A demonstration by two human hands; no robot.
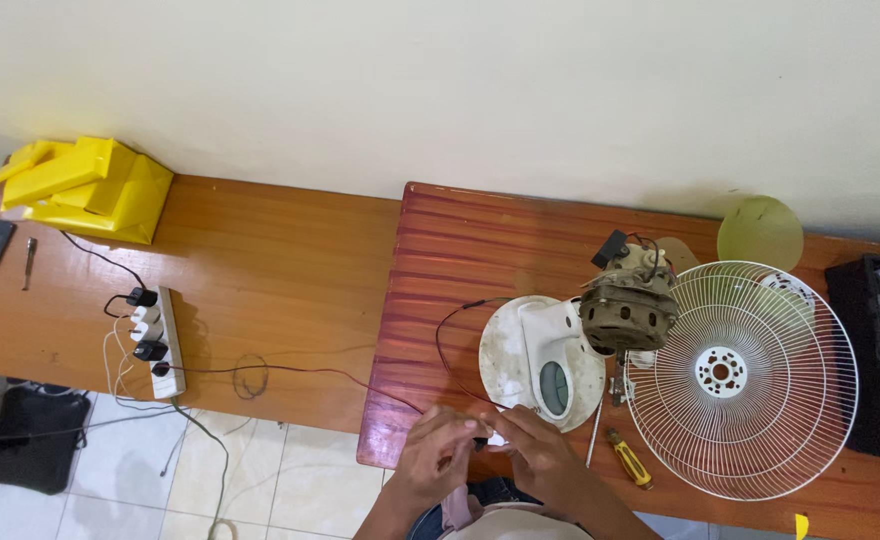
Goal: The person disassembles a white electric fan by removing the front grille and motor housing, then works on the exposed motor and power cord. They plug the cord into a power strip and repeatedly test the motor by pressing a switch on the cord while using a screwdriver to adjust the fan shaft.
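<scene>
Working, head view: both hands meeting at the near table edge over thin wire ends.
Left hand (442,448): fingers curled narrow, pinching the dark wire (447,352) near its tip.
Right hand (532,448): fingers bent close, touching a small white piece; exact grip hard to tell.
Wire run: looping from the fingers up to the fan motor (628,308) on its white base (528,352).
Risk, snag: tugging likely to tip the motor onto the fan guard (742,378).
Risk, power: red lead trailing toward the power strip (162,340); bare ends could short if live.
Risk, drop: yellow screwdriver (628,458) near the edge, easily knocked off.
</scene>
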